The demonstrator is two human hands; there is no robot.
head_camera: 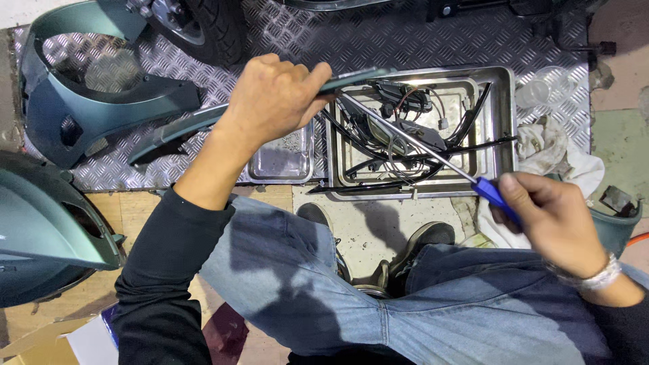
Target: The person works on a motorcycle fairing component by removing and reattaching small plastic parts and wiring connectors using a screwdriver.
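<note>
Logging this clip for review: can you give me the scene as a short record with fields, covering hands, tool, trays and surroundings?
Left hand: grips a long grey-green trim panel, held over the trays
Right hand: grip closed on a blue-handled screwdriver
Screwdriver tip: pointed up toward the panel by the left hand
Large metal tray: holds black trim strips and wiring
Small metal tray: left of the large one
Surface: checker-plate platform
Nearby: green body panel, tyre, white rag

Floor plate (405, 40), upper frame: bright metal, raised diamond tread.
Trays (503, 101), centre: polished steel, scuffed.
Screwdriver (433, 152): shiny metal shaft, glossy blue plastic handle.
Body panels (74, 101), left: smooth teal plastic, satin sheen.
Rag (561, 152), right: soiled white cloth.
Trousers (439, 311), bottom: blue denim.
</note>
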